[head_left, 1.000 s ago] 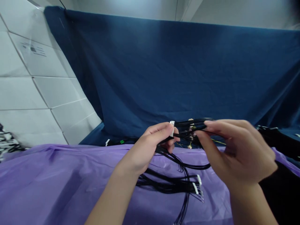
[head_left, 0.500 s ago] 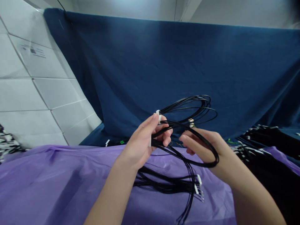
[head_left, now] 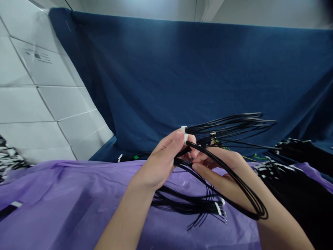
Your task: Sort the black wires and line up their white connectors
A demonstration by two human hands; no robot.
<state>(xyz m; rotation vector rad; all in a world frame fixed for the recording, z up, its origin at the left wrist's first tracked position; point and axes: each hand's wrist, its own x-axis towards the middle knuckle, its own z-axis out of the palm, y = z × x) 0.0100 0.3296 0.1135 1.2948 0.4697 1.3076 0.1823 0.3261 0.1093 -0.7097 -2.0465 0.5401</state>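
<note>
My left hand (head_left: 163, 161) is closed on a black wire harness, its thumb pressing on white connectors (head_left: 184, 130) at the top. From these, a bundle of thin black wires (head_left: 234, 123) loops out to the right, and a thicker loop (head_left: 231, 177) passes over my right wrist. My right hand (head_left: 215, 165) is pinched closed beside the left fingertips, among the wires; what lies between its fingers is too small to tell. Beneath both hands, a bunch of black wires (head_left: 182, 205) with a white connector (head_left: 218, 208) and bare-looking ends lies on the purple sheet (head_left: 85, 208).
At the right lie piles of black wires (head_left: 299, 187) with white connectors. Another black-and-white pile (head_left: 10, 161) is at the far left. White boxes (head_left: 23, 104) stack up on the left, and a blue cloth (head_left: 182, 69) hangs behind. Small green pieces (head_left: 136, 157) lie near the cloth.
Both hands have come together, the right moving left to the left fingertips. The wire loops have swung out to the right, and the thicker loop has dropped lower over the right wrist.
</note>
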